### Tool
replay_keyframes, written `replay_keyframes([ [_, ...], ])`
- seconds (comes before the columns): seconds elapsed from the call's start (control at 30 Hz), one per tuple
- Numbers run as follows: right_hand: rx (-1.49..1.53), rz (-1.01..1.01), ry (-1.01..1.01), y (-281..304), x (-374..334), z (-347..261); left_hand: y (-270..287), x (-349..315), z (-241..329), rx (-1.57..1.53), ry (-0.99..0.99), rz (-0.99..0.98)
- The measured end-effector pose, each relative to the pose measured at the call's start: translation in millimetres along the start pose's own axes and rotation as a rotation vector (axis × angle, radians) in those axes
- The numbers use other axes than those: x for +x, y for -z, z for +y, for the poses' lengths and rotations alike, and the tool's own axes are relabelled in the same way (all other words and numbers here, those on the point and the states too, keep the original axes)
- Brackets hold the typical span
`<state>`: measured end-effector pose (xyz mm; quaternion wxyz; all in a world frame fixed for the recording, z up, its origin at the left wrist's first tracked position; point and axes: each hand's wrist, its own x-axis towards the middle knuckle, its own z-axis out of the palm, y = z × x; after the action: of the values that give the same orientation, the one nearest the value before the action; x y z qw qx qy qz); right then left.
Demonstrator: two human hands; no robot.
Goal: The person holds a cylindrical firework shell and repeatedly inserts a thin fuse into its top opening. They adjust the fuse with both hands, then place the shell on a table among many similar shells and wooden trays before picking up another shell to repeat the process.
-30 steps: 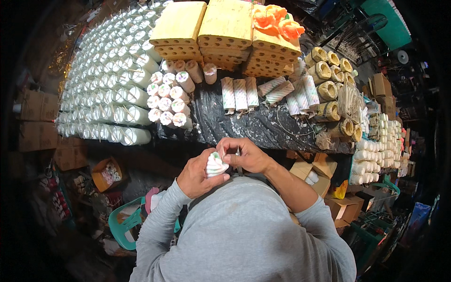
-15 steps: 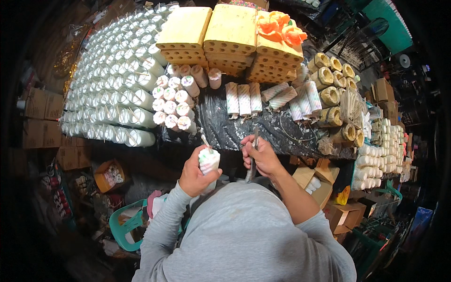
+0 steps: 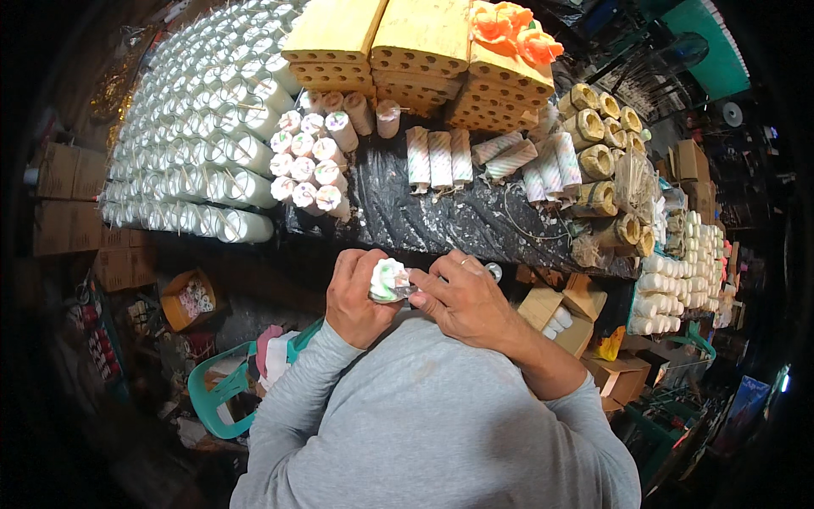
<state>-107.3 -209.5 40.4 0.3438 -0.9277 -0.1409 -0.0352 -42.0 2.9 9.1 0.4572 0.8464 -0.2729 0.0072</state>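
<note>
Close in front of my body, my left hand [image 3: 352,295] is wrapped round a white candle [image 3: 388,278] with green and pink tints and an uneven, cut-looking top. My right hand [image 3: 465,299] grips a knife-like metal tool, its thin blade [image 3: 405,291] against the candle's top edge on the right side. Most of the tool is covered by the fingers; a round metal end [image 3: 494,271] shows beyond the right knuckles. On the table ahead stands a cluster of similar candles [image 3: 303,169] with pale, carved-looking tops. Several striped pillar candles [image 3: 440,159] lie right of them.
Rows of glass jars with white wax [image 3: 191,144] fill the table's left. Yellow blocks with holes [image 3: 420,51] stand at the back, orange flowers [image 3: 513,30] on top. Hollow tan tubes [image 3: 598,161] are stacked right. Black plastic [image 3: 381,204] covers the table; a green chair [image 3: 222,399] stands lower left.
My right hand has moved left and brought the tool from upright and apart to the candle's top. The left hand has turned the candle slightly, and its wick no longer shows.
</note>
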Motion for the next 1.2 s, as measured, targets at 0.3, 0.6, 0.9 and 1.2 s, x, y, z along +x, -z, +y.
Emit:
replay_keyframes([
  [0.3,0.181,0.118,-0.067,-13.2,0.1,8.9,-2.3,0.1,7.1,-0.048,-0.022,-0.003],
  [0.6,0.19,0.063,-0.126,-8.5,3.6,17.9,-3.1,-3.9,4.2,-0.06,-0.006,-0.116],
  [0.9,0.141,-0.047,-0.101,4.9,4.3,21.3,-4.4,1.8,2.1,-0.057,-0.13,-0.083],
  [1.2,0.341,-0.22,-0.264,-3.0,4.2,19.6,-8.9,6.6,-6.6,0.087,-0.25,0.029],
])
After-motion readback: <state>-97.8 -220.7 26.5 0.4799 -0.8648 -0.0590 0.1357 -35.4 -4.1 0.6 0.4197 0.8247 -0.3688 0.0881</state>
